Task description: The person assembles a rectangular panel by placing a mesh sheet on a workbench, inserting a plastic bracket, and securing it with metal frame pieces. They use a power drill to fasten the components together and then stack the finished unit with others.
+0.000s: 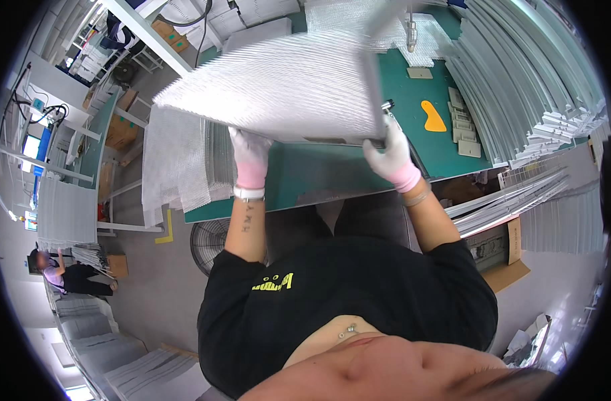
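A large flat panel [285, 87] with a finely ribbed, silvery-white face is held up at a tilt over the green bench [305, 174]. My left hand [250, 157], in a white glove with a pink cuff, grips its near edge on the left, the fingertips partly hidden behind it. At the near right corner my right hand [391, 157], gloved alike, is closed on the edge with its thumb on the near side. A yellow-orange scraper [433, 117] lies on the bench to the right. Beside the right hand, a slim dark tool is partly covered.
Tall stacks of pale panels [519, 80] line the right side. Small grey plates [462, 123] lie before them. A screwdriver-like tool [411, 33] hangs above bubble wrap [429, 43]. Wrapped sheets [175, 154] stand left. Below are a floor fan [208, 244] and a carton [509, 264]. Another person [68, 274] is far left.
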The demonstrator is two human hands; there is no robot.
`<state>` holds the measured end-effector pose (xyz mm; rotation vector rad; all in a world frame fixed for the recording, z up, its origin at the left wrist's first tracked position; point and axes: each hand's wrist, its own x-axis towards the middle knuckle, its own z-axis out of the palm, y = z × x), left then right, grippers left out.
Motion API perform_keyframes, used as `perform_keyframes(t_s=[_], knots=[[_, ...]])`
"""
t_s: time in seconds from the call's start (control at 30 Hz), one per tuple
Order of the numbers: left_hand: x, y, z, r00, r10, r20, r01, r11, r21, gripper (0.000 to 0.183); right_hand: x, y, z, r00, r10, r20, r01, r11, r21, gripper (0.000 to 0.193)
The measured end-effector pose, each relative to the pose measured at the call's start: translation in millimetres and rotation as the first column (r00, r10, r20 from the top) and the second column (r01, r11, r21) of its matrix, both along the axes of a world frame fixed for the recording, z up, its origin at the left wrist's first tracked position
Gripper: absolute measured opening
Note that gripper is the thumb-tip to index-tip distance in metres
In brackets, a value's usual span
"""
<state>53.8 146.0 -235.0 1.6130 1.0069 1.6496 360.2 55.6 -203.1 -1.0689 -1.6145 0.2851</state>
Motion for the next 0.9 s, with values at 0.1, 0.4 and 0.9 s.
perform_keyframes(t_s=[0.1, 0.4, 0.9], knots=[[20, -44, 63, 0.837, -0.074, 0.543, 0.131, 0.989, -0.066, 0.058, 24, -4, 6, 0.996, 0.018, -0.089, -0.027, 0.994, -0.103, 0.061], [40, -69, 124, 0.95, -0.273, 0.149, 0.187, 0.884, 0.427, 0.077, 46, -8, 99, 0.846, 0.292, -0.446, -0.264, 0.956, 0.124, 0.05], [54, -71, 121, 0.86, -0.507, -0.052, 0.491, 0.796, 0.354, 0.017, 68, -10, 84, 0.829, 0.435, -0.351, -0.382, 0.899, 0.213, 0.036]])
